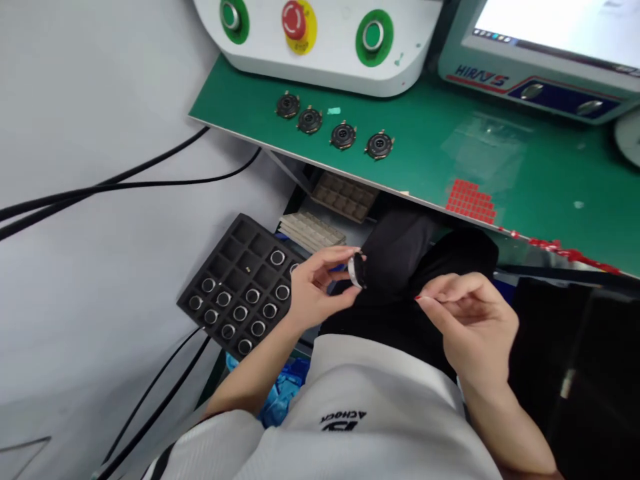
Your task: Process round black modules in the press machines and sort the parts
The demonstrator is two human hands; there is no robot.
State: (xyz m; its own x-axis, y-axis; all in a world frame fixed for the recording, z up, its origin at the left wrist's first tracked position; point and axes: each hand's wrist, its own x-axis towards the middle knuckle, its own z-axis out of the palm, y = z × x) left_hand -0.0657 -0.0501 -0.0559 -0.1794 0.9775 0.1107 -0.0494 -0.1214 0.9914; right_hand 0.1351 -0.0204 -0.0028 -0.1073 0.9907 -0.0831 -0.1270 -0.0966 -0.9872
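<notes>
Over my lap, my left hand [325, 283] grips a round watch case [357, 270] by its edge between thumb and fingers. The case is tilted nearly on edge, with a silver-white side and a dark side. To the right, my right hand [467, 320] pinches a tiny red piece [418, 298] between thumb and forefinger. The two hands are apart. A sheet of small red stickers [471, 201] lies near the front edge of the green bench. Left of my left hand, a black compartment tray [235, 250] holds several round watch cases [241, 313].
On the green bench [425, 133] lie several black watch backs [343, 135] in a row. Behind them stands a white panel with green buttons and a red stop button [293, 21]. A monitor [550, 47] stands right. Red scraps [570, 255] line the edge; pale trays [313, 231] sit below.
</notes>
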